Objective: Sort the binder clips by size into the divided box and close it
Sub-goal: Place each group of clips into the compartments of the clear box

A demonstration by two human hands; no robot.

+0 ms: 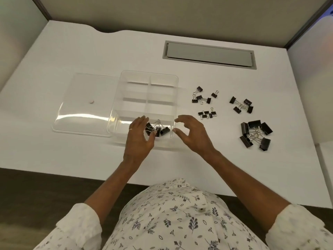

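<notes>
The left hand point(139, 136) and right hand point(192, 134) hover at the near edge of the clear box point(177, 82), fingers loosely spread and holding nothing. Between them, a few clips point(158, 129) lie in its near right compartment. On the table point(72, 159) to the right lie large clips point(255, 134), then medium clips point(242, 104) and small clips point(203, 96). The lid point(81, 114) lies against the box's left side.
</notes>
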